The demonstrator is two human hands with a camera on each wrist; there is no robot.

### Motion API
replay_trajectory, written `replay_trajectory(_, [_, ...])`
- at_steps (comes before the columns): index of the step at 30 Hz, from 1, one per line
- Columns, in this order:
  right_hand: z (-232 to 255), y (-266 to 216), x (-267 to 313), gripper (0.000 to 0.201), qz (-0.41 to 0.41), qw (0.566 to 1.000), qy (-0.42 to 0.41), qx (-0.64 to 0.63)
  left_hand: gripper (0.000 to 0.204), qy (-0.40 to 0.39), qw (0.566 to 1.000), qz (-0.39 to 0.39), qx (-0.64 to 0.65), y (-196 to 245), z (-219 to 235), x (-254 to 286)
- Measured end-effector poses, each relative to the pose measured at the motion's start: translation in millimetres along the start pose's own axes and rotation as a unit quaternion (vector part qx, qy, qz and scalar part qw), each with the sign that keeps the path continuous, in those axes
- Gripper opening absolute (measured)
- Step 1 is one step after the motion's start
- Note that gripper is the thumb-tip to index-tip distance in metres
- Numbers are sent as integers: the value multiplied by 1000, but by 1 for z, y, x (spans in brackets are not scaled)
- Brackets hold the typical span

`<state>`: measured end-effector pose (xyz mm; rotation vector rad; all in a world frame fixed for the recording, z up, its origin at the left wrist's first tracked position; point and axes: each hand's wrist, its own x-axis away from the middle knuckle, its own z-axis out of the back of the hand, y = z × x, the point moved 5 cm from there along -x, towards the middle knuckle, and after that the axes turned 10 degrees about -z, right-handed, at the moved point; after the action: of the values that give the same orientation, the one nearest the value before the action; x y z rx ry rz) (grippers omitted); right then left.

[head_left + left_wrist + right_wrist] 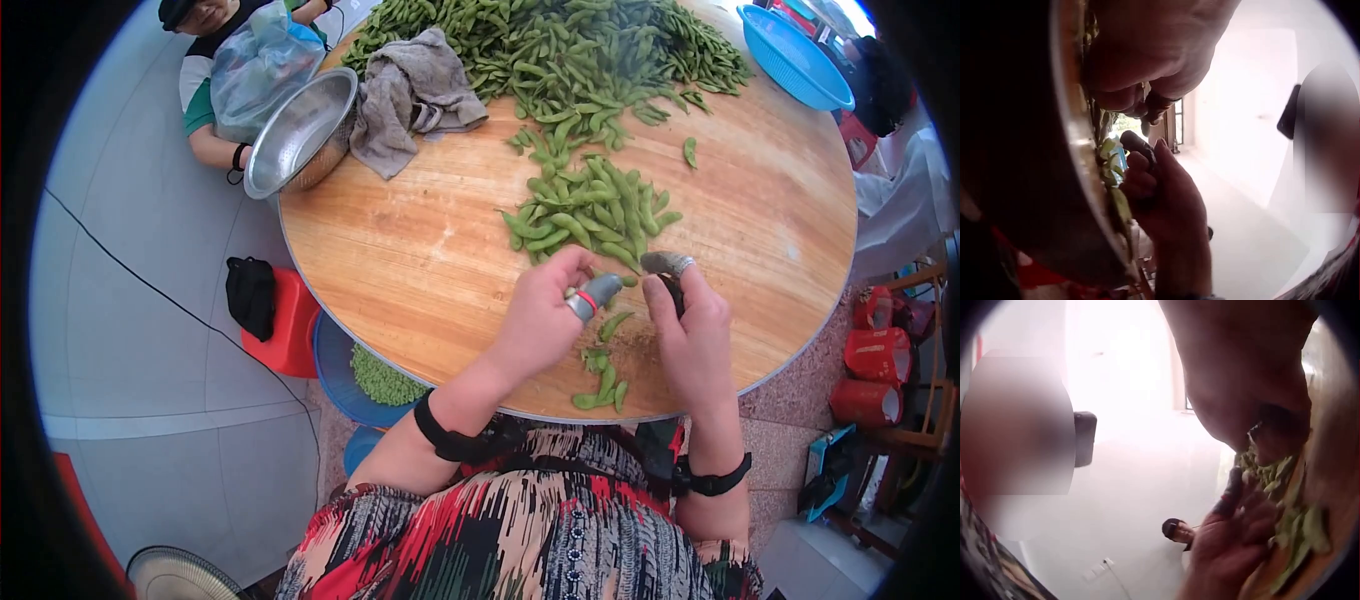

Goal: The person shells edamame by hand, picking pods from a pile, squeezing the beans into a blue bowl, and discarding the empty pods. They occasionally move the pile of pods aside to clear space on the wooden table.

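My left hand [535,310] is over the table near its front edge, its thumb in a grey cover with a red band. A bit of a green soybean pod [628,282] shows at that thumb's tip, pinched there. Just to the right, my right hand [697,335] has its fingers bent towards the left one, grey covers on thumb and index finger. I cannot tell whether it holds anything. A small heap of soybean pods [590,210] lies just beyond both hands. Several loose pods and scraps [603,385] are on the table between my wrists.
A large pile of pods [560,50] covers the back of the round wooden table [400,260]. At left are a grey cloth [410,95] and a metal bowl [303,130]; at back right, a blue basket [795,58]. Below stands a blue basin [335,370] of shelled beans. Another person sits left.
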<state>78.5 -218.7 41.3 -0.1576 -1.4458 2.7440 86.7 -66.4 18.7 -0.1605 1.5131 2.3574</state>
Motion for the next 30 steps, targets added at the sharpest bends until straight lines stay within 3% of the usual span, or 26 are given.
replay_trajectory(1, [1,-2,2,13,0,1000,-1,-1,11,18,973,81,216,-9,-2,1])
replay_trajectory(2, [-8,3,4,16,-95,978,-120,-139,10,35,893,158,421,-16,-7,2])
replay_trajectory(3, [-18,7,11,20,-186,915,-234,-270,10,35,893,158,421,-18,-8,2])
replay_trajectory(4, [-19,9,12,20,-187,915,-235,-270,9,41,886,152,436,-20,-8,2])
replay_trajectory(6, [-31,15,19,24,-228,852,-311,-353,8,49,878,149,451,-21,-6,3])
replay_trajectory(7, [-32,13,20,24,-229,852,-312,-354,8,37,877,155,454,-17,-3,3])
replay_trajectory(9, [-33,7,21,22,-264,788,-307,-463,8,24,874,160,457,-17,-4,3])
replay_trajectory(11, [-37,14,19,21,-252,806,-323,-427,10,50,932,100,344,-22,-4,2])
replay_trajectory(15, [-37,15,17,17,-214,860,-296,-355,13,55,956,63,282,-12,-8,3])
replay_trajectory(17, [-34,14,18,18,-214,860,-288,-363,12,54,934,20,352,-11,-10,5])
replay_trajectory(18, [-34,11,19,21,-229,834,-314,-392,13,37,900,69,429,-12,-11,6])
replay_trajectory(19, [-36,8,21,25,-243,803,-343,-423,13,35,899,71,430,-12,-7,6])
replay_trajectory(20, [-39,10,24,32,-269,753,-361,-480,15,-9,862,116,493,-12,-8,6])
replay_trajectory(21, [-39,11,24,32,-268,750,-365,-482,17,-49,818,159,550,-12,-10,8])
replay_trajectory(23, [-42,12,28,37,-314,664,-394,-552,18,-67,808,161,563,-9,-7,5])
replay_trajectory(24, [-43,11,29,37,-313,659,-402,-554,20,-89,793,162,580,-6,-8,6])
replay_trajectory(27, [-43,15,23,27,-326,672,-369,-552,18,-62,811,191,549,-7,-11,6])
replay_trajectory(28, [-36,17,16,20,-238,834,-314,-387,16,-10,885,131,447,-4,-11,3])
replay_trajectory(29, [-29,15,10,15,-132,942,-235,-199,16,-8,886,131,444,-6,-12,4])
replay_trajectory(30, [-30,14,10,15,-131,942,-236,-200,14,-16,939,90,332,-9,-11,5])
